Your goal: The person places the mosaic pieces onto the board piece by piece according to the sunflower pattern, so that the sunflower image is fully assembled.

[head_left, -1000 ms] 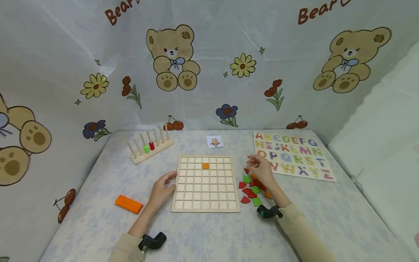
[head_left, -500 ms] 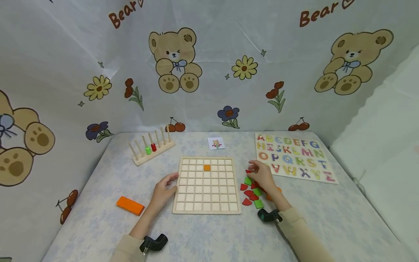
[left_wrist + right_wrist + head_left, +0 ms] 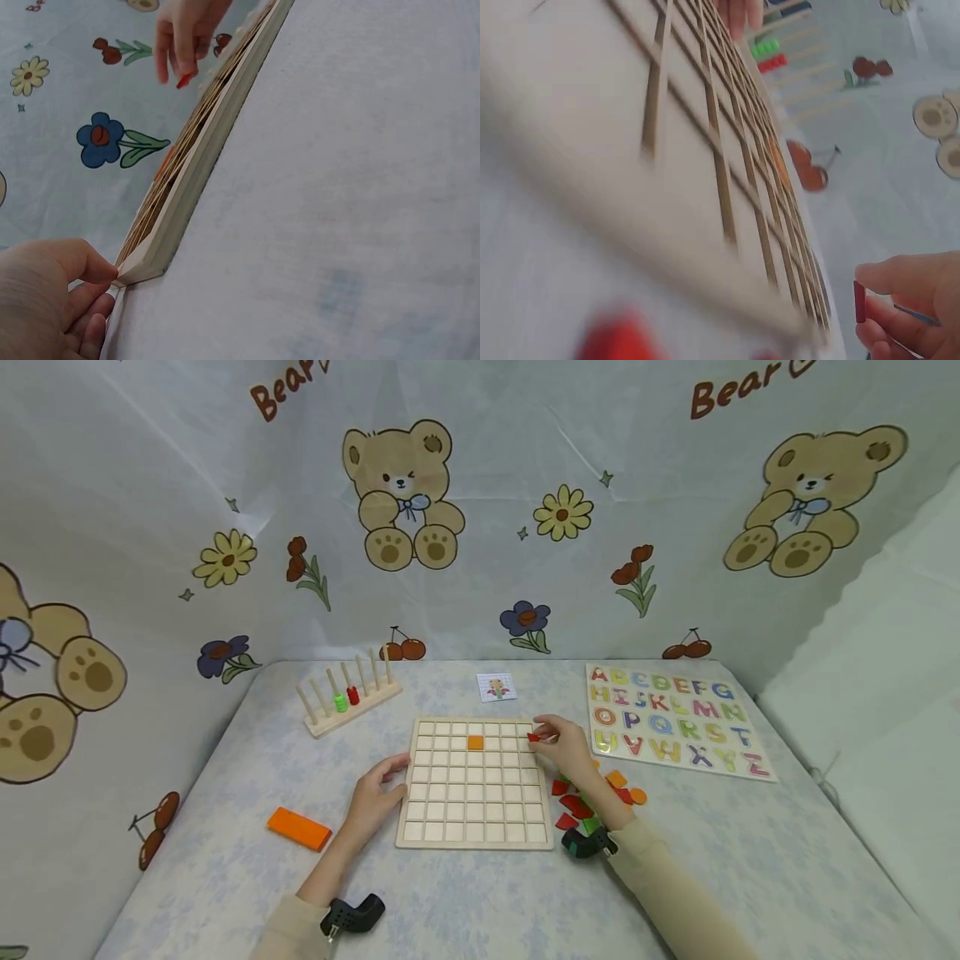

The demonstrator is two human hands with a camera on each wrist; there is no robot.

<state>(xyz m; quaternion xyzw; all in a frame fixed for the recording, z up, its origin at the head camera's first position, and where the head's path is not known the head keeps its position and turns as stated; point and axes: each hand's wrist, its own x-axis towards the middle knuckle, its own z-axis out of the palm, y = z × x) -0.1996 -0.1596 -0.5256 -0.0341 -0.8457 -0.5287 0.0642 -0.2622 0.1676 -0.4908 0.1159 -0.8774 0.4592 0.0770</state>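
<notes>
A wooden grid board [image 3: 474,841] lies flat in front of the person, with one orange square tile [image 3: 476,742] in an upper cell. The left hand [image 3: 381,793] rests against the board's left edge, thumb and fingertips right at the rim. Over the board's upper right corner, the right hand [image 3: 567,750] pinches a small red tile [image 3: 533,737] between thumb and fingers. The right wrist view shows this red tile [image 3: 859,301] edge-on. Beside the board's right edge lies a pile of loose red, green and orange tiles [image 3: 576,807], partly hidden by the right forearm.
A wooden peg rack [image 3: 352,708] with green and red beads stands at the back left. An orange block [image 3: 298,828] lies left of the left forearm. A picture card [image 3: 497,687] sits behind the board, and an alphabet board [image 3: 682,763] at the back right.
The right hand has moved left from the tile pile to the board's upper right corner, carrying a red tile. The left hand keeps its place at the board's left edge.
</notes>
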